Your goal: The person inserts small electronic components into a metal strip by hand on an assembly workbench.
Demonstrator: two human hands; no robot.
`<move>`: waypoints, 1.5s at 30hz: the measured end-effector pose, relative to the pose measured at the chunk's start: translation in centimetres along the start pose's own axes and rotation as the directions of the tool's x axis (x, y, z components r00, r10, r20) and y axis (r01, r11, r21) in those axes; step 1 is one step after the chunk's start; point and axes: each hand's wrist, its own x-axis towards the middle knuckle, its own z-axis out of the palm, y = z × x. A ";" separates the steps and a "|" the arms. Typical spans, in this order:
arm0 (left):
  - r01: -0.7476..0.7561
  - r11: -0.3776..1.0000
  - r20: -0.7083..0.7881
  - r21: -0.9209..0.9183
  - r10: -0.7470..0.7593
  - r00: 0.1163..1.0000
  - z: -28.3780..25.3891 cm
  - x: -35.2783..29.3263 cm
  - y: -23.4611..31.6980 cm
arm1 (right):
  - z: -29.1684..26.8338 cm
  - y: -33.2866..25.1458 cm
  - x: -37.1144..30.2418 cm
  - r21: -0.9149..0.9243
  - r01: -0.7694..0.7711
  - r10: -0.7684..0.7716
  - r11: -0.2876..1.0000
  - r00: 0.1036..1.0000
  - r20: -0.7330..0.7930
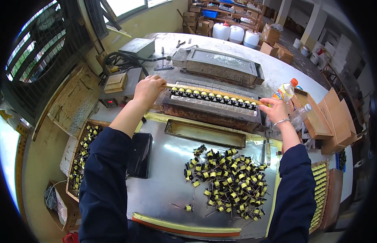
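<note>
Held level out in front of me is a long, thin wooden strip with a row of small coils along it, yellow-wrapped with black bases. My left hand is closed on its left end. At the other end, the fingers and thumb of my right hand pinch the strip. Beneath the row lies a long metal bath with a shiny silvery surface; whether the coils touch it I cannot tell. A loose heap of similar coils with wire leads lies on the metal sheet nearer me.
A shallow rectangular tray sits before the bath, a black flat case left of it. Behind stands another metal box. Bottles and a cardboard box crowd the right; a wooden tray of coils is left.
</note>
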 end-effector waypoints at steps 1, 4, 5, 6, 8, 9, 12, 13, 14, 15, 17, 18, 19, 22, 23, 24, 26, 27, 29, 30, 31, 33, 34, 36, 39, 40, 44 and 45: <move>-0.003 1.000 -0.002 0.003 0.003 1.000 0.0 0.0 0.0 | -0.1 -0.2 -0.1 0.000 0.000 0.000 1.000 1.000 0.000; 0.000 1.000 0.006 0.014 0.000 1.000 0.0 0.0 0.0 | 0.0 -0.5 -0.2 0.019 -0.037 0.036 0.999 0.999 0.013; 0.000 1.000 0.005 0.013 0.000 1.000 0.1 0.0 0.0 | 0.0 -0.4 -0.2 0.016 -0.028 0.028 0.999 1.000 0.009; -0.003 1.000 0.003 0.020 0.003 1.000 0.2 0.0 -0.1 | 0.0 -0.3 -0.1 0.013 -0.019 0.019 1.000 1.000 0.005; -0.007 1.000 0.000 0.025 0.007 1.000 0.2 0.0 -0.1 | 0.1 0.2 0.0 -0.005 0.014 -0.014 1.000 1.000 -0.009; -0.006 1.000 0.005 0.023 0.006 1.000 0.2 0.1 0.0 | 0.1 0.4 0.0 -0.025 0.045 -0.046 0.999 0.999 -0.021; -0.007 1.000 0.004 0.028 0.007 1.000 0.2 -0.1 -0.1 | 0.0 -0.4 -0.2 0.032 -0.038 0.037 0.999 0.999 0.012; -0.011 0.999 -0.001 0.033 0.011 1.000 0.2 -0.2 -0.2 | 0.0 -0.5 -0.2 0.034 -0.036 0.035 0.999 0.999 0.013; -0.011 0.999 -0.002 0.032 0.011 1.000 0.1 -0.2 -0.2 | 0.0 -0.5 -0.2 0.024 -0.036 0.036 0.999 0.999 0.015; -0.006 0.999 0.002 0.031 0.006 1.000 0.1 -0.2 -0.1 | 0.0 -0.6 -0.2 0.014 -0.037 0.037 0.999 0.999 0.017; -0.001 1.000 0.006 0.029 0.001 1.000 0.0 -0.2 -0.1 | -0.1 -0.6 -0.2 0.022 -0.041 0.041 0.999 0.999 0.020; -0.004 1.000 0.002 0.030 0.004 1.000 0.1 -0.1 0.0 | -0.1 -0.5 -0.2 0.029 -0.046 0.045 0.999 0.999 0.024; -0.006 1.000 -0.001 0.031 0.006 1.000 0.1 -0.1 0.0 | -0.1 -0.3 -0.2 0.028 -0.047 0.046 0.999 0.999 0.023; -0.015 0.999 -0.003 0.031 0.015 1.000 0.1 -0.1 0.0 | -0.1 0.0 -0.1 -0.019 0.008 -0.008 1.000 1.000 -0.002; -0.014 0.999 -0.003 0.032 0.014 1.000 0.1 -0.1 0.0 | -0.2 -0.4 -0.3 0.010 -0.033 0.033 0.999 0.999 0.009; -0.013 0.999 -0.004 0.029 0.013 1.000 0.2 -0.1 0.0 | -0.2 -0.6 -0.4 0.039 -0.074 0.073 0.996 0.997 0.022; -0.011 1.000 -0.006 0.026 0.011 1.000 0.1 -0.1 0.0 | -0.2 -0.5 -0.3 0.028 -0.051 0.050 0.998 0.999 0.008; -0.003 1.000 0.004 0.031 0.002 1.000 0.0 -0.1 0.1 | -0.2 -0.5 -0.3 0.017 -0.027 0.027 0.999 1.000 -0.006; 0.007 0.999 0.015 0.035 -0.007 1.000 -0.1 -0.1 0.1 | -0.3 -1.3 -0.5 0.023 -0.062 0.061 0.998 0.998 0.005; 0.006 0.999 0.012 0.037 -0.006 1.000 0.0 -0.1 0.0 | -0.3 -1.6 -0.6 0.029 -0.096 0.096 0.995 0.995 0.017; 0.005 0.999 0.009 0.039 -0.005 1.000 0.1 -0.2 -0.1 | -0.1 -1.2 -0.4 0.030 -0.096 0.095 0.995 0.995 0.019; 0.001 0.999 0.008 0.034 -0.001 1.000 0.0 -0.1 -0.1 | 0.0 -0.5 -0.1 -0.011 0.007 -0.007 1.000 1.000 -0.005; -0.003 1.000 0.009 0.030 0.002 1.000 -0.1 -0.1 -0.1 | 0.0 -0.2 -0.1 -0.012 0.007 -0.007 1.000 1.000 -0.007; 0.002 1.000 0.019 0.030 -0.003 1.000 -0.4 -0.3 -0.3 | 0.2 -0.4 -0.1 0.028 -0.025 0.025 0.999 1.000 0.011; -0.001 1.000 0.015 0.026 0.000 1.000 -0.4 -0.7 -0.7 | 0.4 -0.6 0.0 0.011 -0.004 0.004 1.000 1.000 0.011; -0.007 1.000 0.002 0.023 0.007 1.000 -0.4 -0.8 -0.8 | 0.2 -0.6 0.0 0.011 -0.005 0.005 1.000 1.000 0.010; 0.008 1.000 -0.031 0.023 -0.007 1.000 -0.9 -0.2 -0.5 | -0.2 -1.2 -0.1 0.029 -0.006 0.007 1.000 1.000 -0.027; -0.002 1.000 -0.026 0.022 0.002 1.000 -0.9 0.0 -0.3 | -0.5 -1.2 -0.2 -0.002 -0.026 0.025 1.000 0.998 -0.050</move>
